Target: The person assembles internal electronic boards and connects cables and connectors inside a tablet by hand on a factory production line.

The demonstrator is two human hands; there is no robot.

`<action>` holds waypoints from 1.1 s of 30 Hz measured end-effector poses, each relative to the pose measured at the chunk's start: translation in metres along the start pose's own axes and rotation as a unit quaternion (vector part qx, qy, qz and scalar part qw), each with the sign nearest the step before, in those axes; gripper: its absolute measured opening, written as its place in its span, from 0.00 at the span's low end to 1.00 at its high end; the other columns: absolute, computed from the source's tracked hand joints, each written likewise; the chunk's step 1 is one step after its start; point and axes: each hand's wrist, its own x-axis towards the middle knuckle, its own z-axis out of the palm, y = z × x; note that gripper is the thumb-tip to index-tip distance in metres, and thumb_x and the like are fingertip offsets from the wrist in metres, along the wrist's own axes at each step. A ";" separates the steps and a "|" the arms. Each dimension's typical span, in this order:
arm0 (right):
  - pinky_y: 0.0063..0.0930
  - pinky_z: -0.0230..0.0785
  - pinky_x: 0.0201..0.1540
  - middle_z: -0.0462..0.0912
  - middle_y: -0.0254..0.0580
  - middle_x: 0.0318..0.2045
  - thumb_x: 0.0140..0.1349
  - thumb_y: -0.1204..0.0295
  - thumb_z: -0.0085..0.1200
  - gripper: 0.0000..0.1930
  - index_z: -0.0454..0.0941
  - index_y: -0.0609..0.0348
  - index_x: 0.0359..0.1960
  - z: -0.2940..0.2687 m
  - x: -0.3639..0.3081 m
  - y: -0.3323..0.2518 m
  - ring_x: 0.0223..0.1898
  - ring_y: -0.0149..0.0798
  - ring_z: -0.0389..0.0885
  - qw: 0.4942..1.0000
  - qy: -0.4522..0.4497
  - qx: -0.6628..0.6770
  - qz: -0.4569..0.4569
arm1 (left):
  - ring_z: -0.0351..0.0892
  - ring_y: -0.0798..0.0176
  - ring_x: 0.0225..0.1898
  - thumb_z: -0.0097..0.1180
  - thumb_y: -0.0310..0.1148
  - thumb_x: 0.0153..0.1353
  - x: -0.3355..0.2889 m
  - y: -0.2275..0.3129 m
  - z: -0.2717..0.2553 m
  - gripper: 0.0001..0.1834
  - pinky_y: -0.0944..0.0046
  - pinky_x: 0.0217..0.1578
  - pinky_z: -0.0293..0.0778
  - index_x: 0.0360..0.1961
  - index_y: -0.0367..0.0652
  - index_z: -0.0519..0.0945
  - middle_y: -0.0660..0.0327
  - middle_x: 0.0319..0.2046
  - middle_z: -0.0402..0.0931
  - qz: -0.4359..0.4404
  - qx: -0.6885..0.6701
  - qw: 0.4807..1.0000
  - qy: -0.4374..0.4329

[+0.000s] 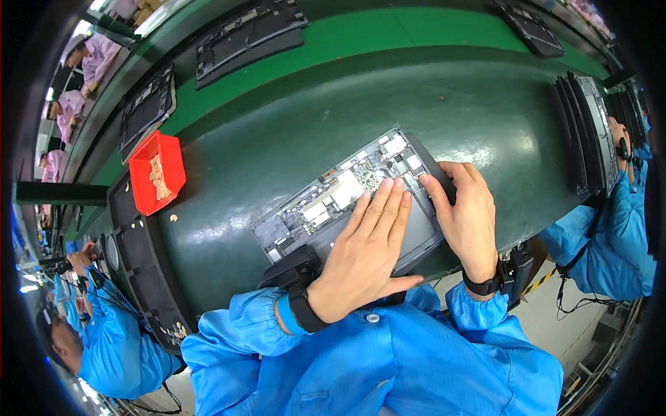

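Observation:
An opened laptop base (343, 191) lies tilted on the green bench in front of me, its circuit board and silver patches exposed. My left hand (368, 243) rests flat across the board's near edge and the dark battery area, fingers stretched out together and pointing away from me. At the right end, my right hand (466, 208) has its thumb on the board's corner and its fingers at the dark outer edge of the base. The fingers are curved round that edge, and their tips are partly hidden.
A red bin (157, 173) with small tan pieces stands on a black tray (149, 270) at left. More laptop parts (250, 41) lie on the bright green strip at the back. Several dark panels (583, 132) stand stacked at right. Co-workers (114, 333) sit on both sides.

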 end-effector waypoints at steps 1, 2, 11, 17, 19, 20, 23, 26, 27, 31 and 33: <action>0.44 0.75 0.44 0.83 0.52 0.40 0.65 0.61 0.64 0.18 0.82 0.65 0.45 -0.001 0.001 -0.003 0.42 0.56 0.83 1.000 -0.011 -0.015 -0.001 | 0.53 0.39 0.77 0.65 0.59 0.57 0.000 -0.001 0.000 0.54 0.44 0.75 0.53 0.70 0.23 0.62 0.35 0.73 0.56 0.004 0.014 1.000 -0.010; 0.44 0.75 0.44 0.83 0.52 0.40 0.65 0.61 0.64 0.18 0.82 0.65 0.45 -0.001 0.002 -0.004 0.42 0.56 0.83 1.000 -0.010 -0.014 -0.011 | 0.53 0.39 0.77 0.66 0.57 0.57 -0.001 -0.001 0.000 0.54 0.44 0.75 0.53 0.70 0.23 0.62 0.35 0.73 0.56 0.007 0.028 0.999 -0.020; 0.23 0.65 0.26 0.81 0.34 0.24 0.72 0.60 0.57 0.18 0.80 0.67 0.44 -0.016 0.016 0.004 0.25 0.22 0.75 0.954 -0.221 0.190 0.072 | 0.57 0.42 0.76 0.62 0.53 0.60 -0.015 -0.005 0.011 0.47 0.44 0.75 0.52 0.69 0.24 0.66 0.37 0.72 0.61 0.060 0.021 0.996 0.066; 0.14 0.66 0.33 0.83 0.25 0.37 0.74 0.61 0.56 0.16 0.81 0.62 0.50 -0.030 0.108 0.030 0.33 0.18 0.75 0.925 -0.150 0.347 0.029 | 0.57 0.52 0.77 0.63 0.40 0.61 -0.012 -0.021 -0.017 0.38 0.32 0.73 0.49 0.73 0.51 0.67 0.53 0.71 0.65 0.028 0.053 0.986 0.155; 0.17 0.70 0.41 0.85 0.29 0.41 0.74 0.59 0.56 0.19 0.81 0.64 0.53 -0.026 0.182 0.064 0.38 0.21 0.78 0.922 -0.134 0.362 0.027 | 0.56 0.51 0.77 0.62 0.41 0.62 -0.027 -0.041 -0.025 0.38 0.32 0.73 0.49 0.73 0.51 0.67 0.52 0.72 0.64 0.015 0.044 0.986 0.161; 0.19 0.71 0.45 0.85 0.31 0.43 0.75 0.58 0.55 0.20 0.81 0.65 0.55 -0.030 0.219 0.087 0.40 0.22 0.79 0.925 -0.125 0.357 0.039 | 0.56 0.51 0.77 0.62 0.42 0.63 -0.032 -0.052 -0.024 0.38 0.32 0.73 0.49 0.74 0.50 0.66 0.52 0.72 0.64 0.012 0.025 0.987 0.158; 0.25 0.71 0.54 0.85 0.39 0.51 0.75 0.57 0.55 0.24 0.78 0.68 0.59 -0.028 0.333 0.169 0.50 0.31 0.81 0.947 -0.070 0.312 0.038 | 0.55 0.49 0.77 0.60 0.43 0.65 -0.040 -0.092 -0.001 0.35 0.33 0.73 0.48 0.73 0.50 0.68 0.50 0.73 0.63 -0.019 0.030 0.987 0.158; 0.40 0.70 0.64 0.79 0.62 0.60 0.71 0.60 0.54 0.25 0.76 0.69 0.61 -0.046 0.407 0.233 0.62 0.57 0.77 0.973 0.161 -0.131 -0.098 | 0.55 0.48 0.77 0.58 0.45 0.66 -0.031 -0.104 0.012 0.34 0.33 0.74 0.48 0.72 0.50 0.69 0.48 0.74 0.60 0.006 0.022 0.987 0.161; 0.40 0.70 0.64 0.79 0.62 0.60 0.71 0.60 0.54 0.25 0.76 0.69 0.61 -0.004 0.399 0.172 0.62 0.57 0.77 0.978 0.141 -0.110 -0.111 | 0.55 0.48 0.77 0.57 0.46 0.66 -0.037 -0.107 0.012 0.34 0.33 0.74 0.48 0.72 0.50 0.69 0.48 0.74 0.59 -0.026 0.026 0.987 0.157; 0.48 0.77 0.48 0.85 0.65 0.38 0.67 0.49 0.55 0.28 0.85 0.70 0.38 0.073 0.332 -0.067 0.44 0.59 0.87 0.986 -0.027 -0.050 -0.156 | 0.54 0.48 0.78 0.57 0.46 0.66 -0.036 -0.100 0.005 0.34 0.33 0.73 0.49 0.72 0.51 0.69 0.47 0.75 0.57 -0.044 0.022 0.988 0.149; 0.48 0.77 0.52 0.86 0.69 0.38 0.60 0.27 0.48 0.47 0.86 0.72 0.38 0.125 0.340 -0.112 0.45 0.63 0.87 0.981 -0.136 -0.108 -0.082 | 0.54 0.48 0.78 0.57 0.45 0.66 -0.034 -0.102 0.002 0.34 0.33 0.73 0.49 0.72 0.51 0.68 0.47 0.76 0.57 -0.034 0.020 0.989 0.141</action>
